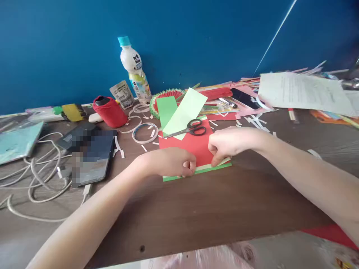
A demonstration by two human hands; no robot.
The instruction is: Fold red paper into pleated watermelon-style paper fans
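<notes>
A red sheet of paper lies on the brown table, with a pale strip and a green paper edge showing along its near side. My left hand is closed, thumb and finger pinched at that near edge. To its right, my right hand has curled fingers pressed on the same edge, near the right corner. Black-handled scissors rest on the sheet beyond both hands, partly over a pale green paper strip. A darker green strip lies beneath the pale one. Finger contact underneath is hidden.
A tape roll, a bottle and a red roll stand left of the paper. Farther left are a phone and tangled white cables. Paper scraps and a printed sheet lie at right.
</notes>
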